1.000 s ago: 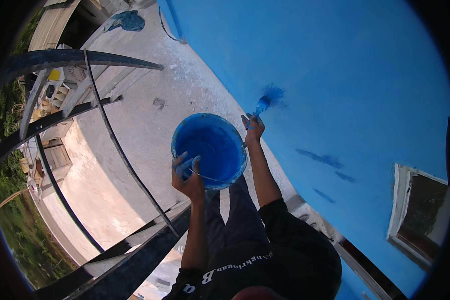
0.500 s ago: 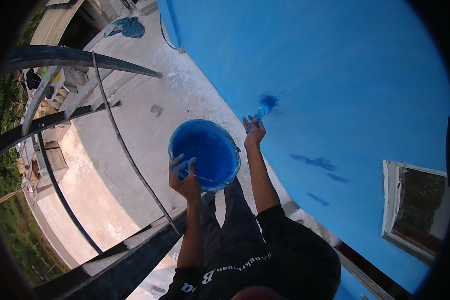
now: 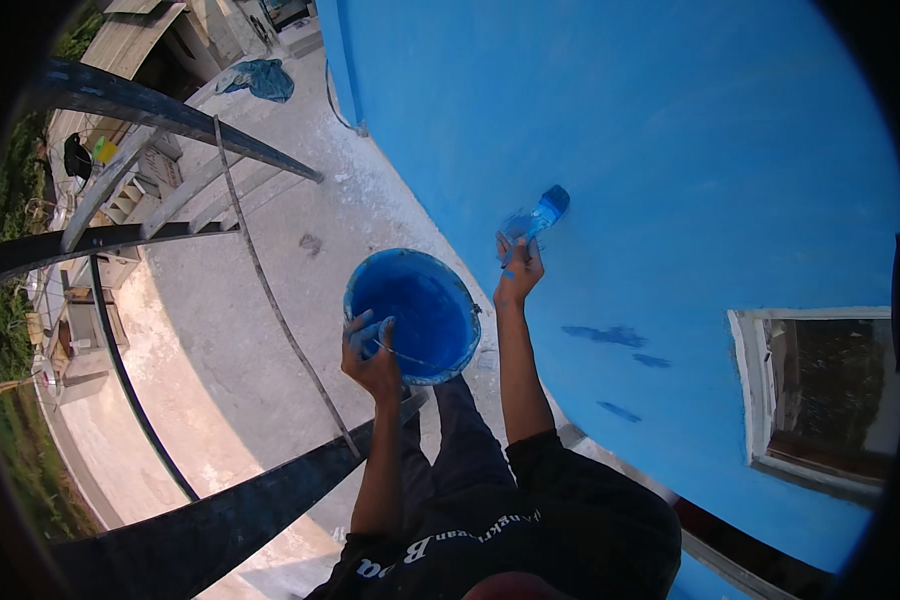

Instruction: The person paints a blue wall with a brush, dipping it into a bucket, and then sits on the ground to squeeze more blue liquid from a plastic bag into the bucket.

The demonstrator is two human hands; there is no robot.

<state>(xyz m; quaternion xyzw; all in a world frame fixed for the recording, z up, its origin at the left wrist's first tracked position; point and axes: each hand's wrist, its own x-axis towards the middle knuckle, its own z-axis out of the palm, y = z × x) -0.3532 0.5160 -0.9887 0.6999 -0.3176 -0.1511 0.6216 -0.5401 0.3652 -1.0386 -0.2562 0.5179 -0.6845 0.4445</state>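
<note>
My left hand (image 3: pixel 371 358) grips the near rim and wire handle of a bucket (image 3: pixel 430 283) with blue paint inside. Blue paint coats its fingers. Out to the right, my right hand (image 3: pixel 519 269) is closed round the handle of a paintbrush (image 3: pixel 547 210), whose blue-loaded bristles point up and away from me. The brush is at the blue wall (image 3: pixel 690 150); whether the bristles touch it I cannot tell. A darker wet patch of paint lies just beside the brush and my fingers. Further dark streaks (image 3: pixel 604 336) mark the wall lower down.
A wooden ladder-like frame (image 3: pixel 170 118) and a thin rod (image 3: pixel 260 270) stand to the left. A dark beam (image 3: pixel 220 520) crosses near my legs. The window (image 3: pixel 830 390) is at the right. A blue-green cloth (image 3: pixel 260 79) lies far off on the concrete floor (image 3: pixel 300 200).
The brush has moved up and slightly right, away from the dark patch it was on. The bucket stays in my left hand. The view has shifted a little.
</note>
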